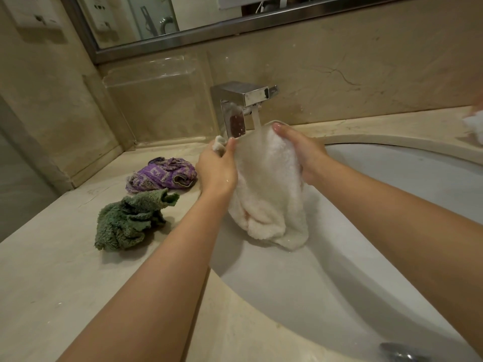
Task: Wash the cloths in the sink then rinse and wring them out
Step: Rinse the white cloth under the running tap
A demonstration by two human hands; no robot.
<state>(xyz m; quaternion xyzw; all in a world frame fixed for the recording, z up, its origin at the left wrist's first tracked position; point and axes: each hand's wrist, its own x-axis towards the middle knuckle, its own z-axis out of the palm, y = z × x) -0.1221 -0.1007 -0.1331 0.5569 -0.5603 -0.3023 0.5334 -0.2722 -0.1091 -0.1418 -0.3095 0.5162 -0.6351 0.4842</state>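
head view: both hands hold a fluffy white terry cloth (269, 189) up over the white oval sink basin (392, 231), right under the square chrome faucet (245, 105). water runs from the spout onto the top of the cloth. the left hand (217, 168) pinches a bunched corner of the cloth between thumb and fingers, and the right hand (303, 150) grips the opposite upper edge, fingers curled over the top. the cloth hangs down between them in wet folds (its lower end looks close to the basin wall, but contact is hard to judge). on the beige marble worktop (52, 270) left of the sink lie 2 more cloths, near each other: a crumpled purple patterned cloth (162, 177) further back and a crumpled green terry cloth (128, 220) nearer. a metal drain plug (400, 352) shows at the bottom edge.
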